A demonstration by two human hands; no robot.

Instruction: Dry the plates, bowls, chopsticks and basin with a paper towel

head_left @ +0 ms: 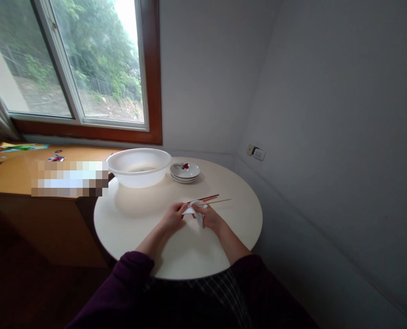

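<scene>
Both my hands meet over the middle of a round cream table [138, 224]. My left hand [173, 215] is closed around the near ends of several chopsticks [213, 199], red, dark and light wood, whose tips point right and away. My right hand [210, 218] pinches a small white cloth [197, 211] wrapped against the chopsticks. The cloth hangs a little between the two hands.
A large translucent white basin [139, 167] stands at the table's far side. A short stack of white saucers [184, 172] sits to its right. A wooden desk [21, 173] with coloured paper lies left, under a window. Walls close in on the right.
</scene>
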